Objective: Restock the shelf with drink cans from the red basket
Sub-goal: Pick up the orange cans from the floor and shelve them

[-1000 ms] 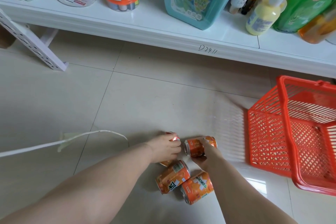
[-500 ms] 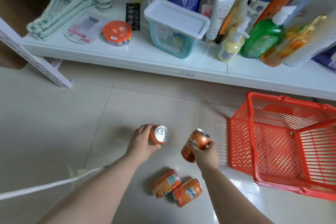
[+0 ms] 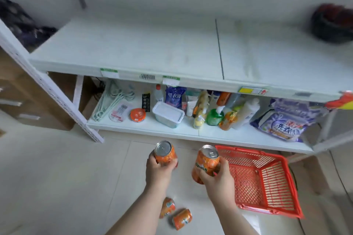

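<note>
Holding one orange drink can apiece, both hands hang above the floor tiles [image 3: 57, 177] in front of the shelving. The left hand [image 3: 158, 170] has its fingers [image 3: 174, 164] wrapped round the left can [image 3: 165, 153]. The right hand [image 3: 219, 177] has its fingers [image 3: 222, 160] curled round the right can [image 3: 207, 160]. Both silver tops face up, and a gap keeps the two cans apart.

Below the fingers, a third can [image 3: 167, 207] and a fourth can [image 3: 182, 218] lie on their sides close together between the forearms. That makes four cans in all.

One red basket [image 3: 248, 181] rests on the floor just right of the right fingers. Beyond the fingers, the upper shelf [image 3: 152, 49] offers a wide stretch of plain white board from front edge to wall. The lower shelf [image 3: 152, 127] beneath it is crowded with bottles, a tub and bags.
</note>
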